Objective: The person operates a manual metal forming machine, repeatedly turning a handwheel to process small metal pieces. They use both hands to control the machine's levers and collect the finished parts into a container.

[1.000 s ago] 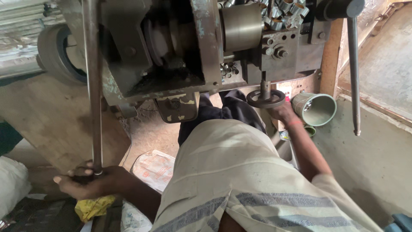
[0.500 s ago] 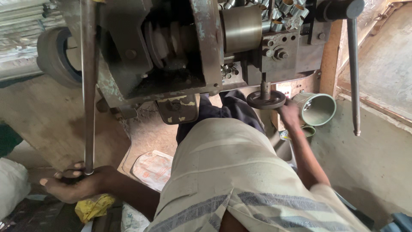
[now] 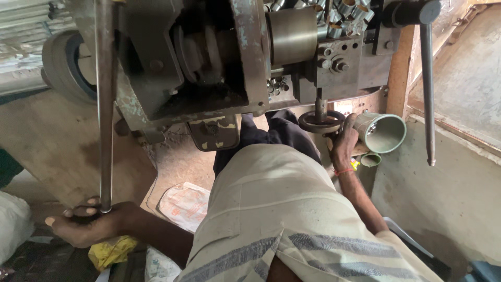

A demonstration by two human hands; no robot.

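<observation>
Since the earlier frame the long steel lever [image 3: 106, 104] has swung a little toward the left and the left hand [image 3: 86, 224] has followed it, sliding outward while staying wrapped around the lever's bottom end. That lever hangs down the front of the grey machine body [image 3: 198, 68], and the fingers are curled tight about its tip, just above a crumpled yellow rag [image 3: 110, 251]. On the other side the right hand [image 3: 343, 142] rests on the small dark handwheel [image 3: 320, 122] below the tool block; its fingers lie against the rim, though whether they clamp it or only touch it cannot be told. To work well, I judge the lever should be drawn in one steady pull while the wheel is fed in small turns, not jerked. Just beside the wheel stands a pale green cup [image 3: 382, 132], and a second thin lever [image 3: 428, 89] hangs free at the right.
</observation>
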